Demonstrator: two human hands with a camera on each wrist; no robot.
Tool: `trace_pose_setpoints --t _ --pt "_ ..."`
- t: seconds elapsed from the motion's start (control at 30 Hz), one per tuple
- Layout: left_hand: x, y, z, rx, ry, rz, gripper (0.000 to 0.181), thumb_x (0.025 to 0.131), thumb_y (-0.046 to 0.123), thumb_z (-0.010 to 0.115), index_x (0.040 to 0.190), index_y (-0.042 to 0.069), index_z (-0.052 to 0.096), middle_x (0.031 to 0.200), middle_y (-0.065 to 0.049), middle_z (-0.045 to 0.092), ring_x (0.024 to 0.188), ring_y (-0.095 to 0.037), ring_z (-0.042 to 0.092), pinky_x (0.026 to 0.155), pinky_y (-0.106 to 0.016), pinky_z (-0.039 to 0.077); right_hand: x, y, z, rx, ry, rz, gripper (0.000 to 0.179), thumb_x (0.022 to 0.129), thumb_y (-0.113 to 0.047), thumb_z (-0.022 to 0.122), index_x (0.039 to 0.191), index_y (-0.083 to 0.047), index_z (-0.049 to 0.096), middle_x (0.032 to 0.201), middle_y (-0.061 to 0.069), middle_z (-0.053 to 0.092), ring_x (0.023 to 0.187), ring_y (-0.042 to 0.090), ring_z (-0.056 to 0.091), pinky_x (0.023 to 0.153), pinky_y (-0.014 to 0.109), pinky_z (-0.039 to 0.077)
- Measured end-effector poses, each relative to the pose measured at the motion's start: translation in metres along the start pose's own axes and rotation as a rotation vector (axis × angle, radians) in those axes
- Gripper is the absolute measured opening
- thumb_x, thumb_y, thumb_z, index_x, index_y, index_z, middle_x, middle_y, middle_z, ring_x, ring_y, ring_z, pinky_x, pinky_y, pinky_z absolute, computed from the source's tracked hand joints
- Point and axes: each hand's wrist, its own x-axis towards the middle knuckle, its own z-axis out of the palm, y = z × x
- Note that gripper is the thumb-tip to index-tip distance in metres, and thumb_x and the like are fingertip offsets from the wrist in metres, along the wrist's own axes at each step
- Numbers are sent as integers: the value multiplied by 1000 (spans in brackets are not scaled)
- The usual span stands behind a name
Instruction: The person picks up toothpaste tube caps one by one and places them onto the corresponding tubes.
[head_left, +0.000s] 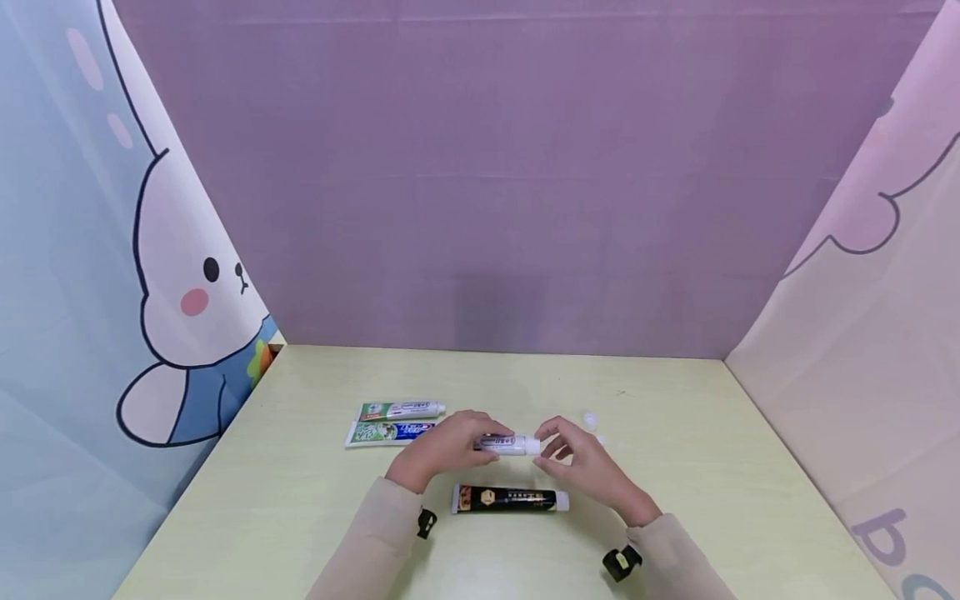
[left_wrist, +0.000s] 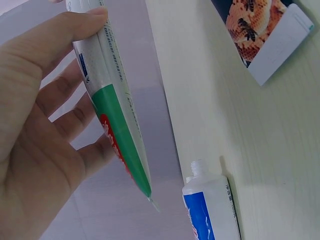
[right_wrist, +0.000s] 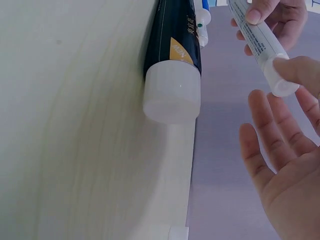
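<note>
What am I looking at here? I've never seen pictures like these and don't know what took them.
There's no robot here, just a person's two bare hands at a pale table. The wide picture comes from a camera worn on the head, looking forward and down. The two close-ups come from cameras on the left and right wrists, so they look tilted.

The left hand holds a tube, apparently toothpaste. The right hand is at that tube's white cap; I can't tell whether it pinches it.

On the table, a black tube lies nearest the person. Two green-patterned tubes lie to the left, and small white pieces, perhaps caps, to the right.
</note>
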Motion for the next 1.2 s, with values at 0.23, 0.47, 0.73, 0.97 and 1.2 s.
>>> trace_pose_setpoints --t 0.23,0.47,0.73,0.97,1.2 --pt "0 0 0 -5 5 17 35 90 13 77 125 11 71 112 1 70 90 -4 59 79 -20 52 0 5 1 -8 7 7 28 90 -2 73 112 -12 59 106 1 64 85 17 67 76 34 57" --pt "0 1 1 -8 -1 2 36 90 13 77 125 12 72 113 2 70 91 -3 59 80 -19 51 -1 0 1 -25 11 18 26 91 -3 73 112 -10 59 104 4 65 80 18 66 71 32 57" --pt "1 1 1 -7 5 2 36 90 13 77 126 12 71 114 3 69 93 -3 59 81 -18 51 -2 1 1 0 -5 95 22 96 -12 69 116 -7 62 97 6 69 75 16 62 65 27 53" --pt "0 1 1 4 -4 -13 37 91 14 77 127 13 70 116 2 69 95 -4 60 82 -19 51 -3 2 0 26 -25 177 18 100 -26 64 111 -12 64 95 14 70 79 24 64 67 26 52" --pt "-1 0 1 1 -3 -8 38 90 14 77 128 13 70 117 2 69 95 -4 60 83 -19 51 -2 2 -1 32 -49 207 22 105 -31 55 107 -12 66 94 10 70 82 35 64 64 26 50"
